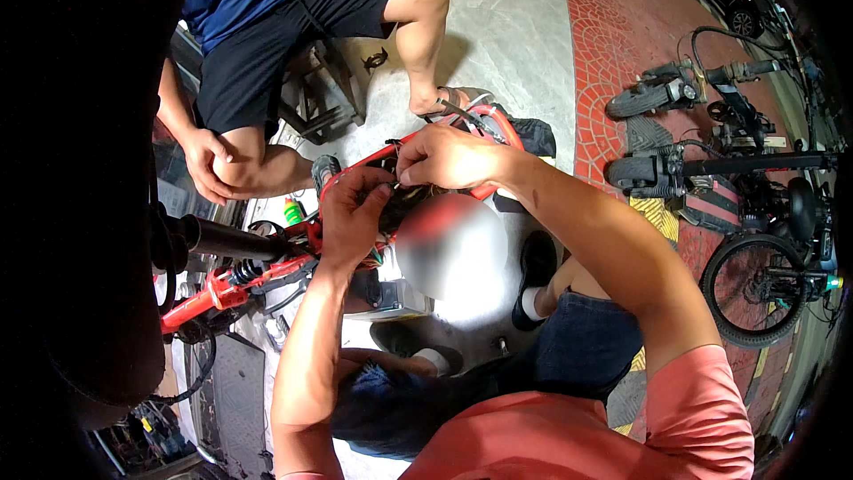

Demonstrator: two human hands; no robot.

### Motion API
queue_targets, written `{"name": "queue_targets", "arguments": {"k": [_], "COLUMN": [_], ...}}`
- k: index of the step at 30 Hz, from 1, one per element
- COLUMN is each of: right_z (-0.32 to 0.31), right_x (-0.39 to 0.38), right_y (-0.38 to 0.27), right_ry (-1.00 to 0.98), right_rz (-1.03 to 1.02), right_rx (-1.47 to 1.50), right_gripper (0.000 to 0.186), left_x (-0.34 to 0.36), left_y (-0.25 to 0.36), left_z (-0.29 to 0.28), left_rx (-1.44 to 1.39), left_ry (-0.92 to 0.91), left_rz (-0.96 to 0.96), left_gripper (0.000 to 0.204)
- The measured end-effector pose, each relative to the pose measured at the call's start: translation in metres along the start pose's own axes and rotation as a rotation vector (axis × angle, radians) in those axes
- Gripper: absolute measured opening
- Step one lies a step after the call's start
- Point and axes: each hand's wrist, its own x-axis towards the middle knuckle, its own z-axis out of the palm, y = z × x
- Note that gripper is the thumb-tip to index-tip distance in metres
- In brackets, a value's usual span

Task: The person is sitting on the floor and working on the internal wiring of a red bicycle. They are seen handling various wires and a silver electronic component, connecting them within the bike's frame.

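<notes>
Both my hands meet over the red frame point(506, 127) of a scooter, above its open body where a tangle of wires point(414, 196) lies. My left hand point(351, 209) is closed in a pinch, thumb against fingertips, on a thin wire. From the right, my right hand point(440, 158) reaches over the frame, its fingers also pinched on the wire close to the left fingertips. The fingers largely cover the wire's end. Below the hands, a blurred bright patch hides part of the scooter and floor.
Across the scooter sits a person in dark shorts point(258, 62), a hand on one knee. A green bottle point(292, 211) stands by the frame's left side. A red fork tube point(200, 304) extends left. Several parked scooters and a black wheel point(753, 290) line the right on red paving point(613, 62).
</notes>
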Motion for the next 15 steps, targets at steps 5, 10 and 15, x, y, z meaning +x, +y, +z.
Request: {"name": "queue_targets", "arguments": {"k": [5,10,15], "right_z": [-0.0022,-0.0006,0.0005], "right_x": [0.0006,0.0031,0.0077], "right_y": [0.0012,0.0035,0.0109], "right_ry": [-0.060,-0.075,-0.094], "right_rz": [0.014,0.016,0.045], "right_rx": [0.086,0.083,0.159], "right_gripper": [0.022,0.020,0.024], "left_x": [0.0014,0.0020,0.0029], "left_y": [-0.0020,-0.0023,-0.0016], "left_z": [-0.0024,-0.0005,0.0005], "left_rx": [0.024,-0.016,0.019], "left_ry": [-0.027,-0.017,-0.024], "left_rz": [0.031,0.025,0.053], "left_gripper": [0.010,0.010,0.010]}}
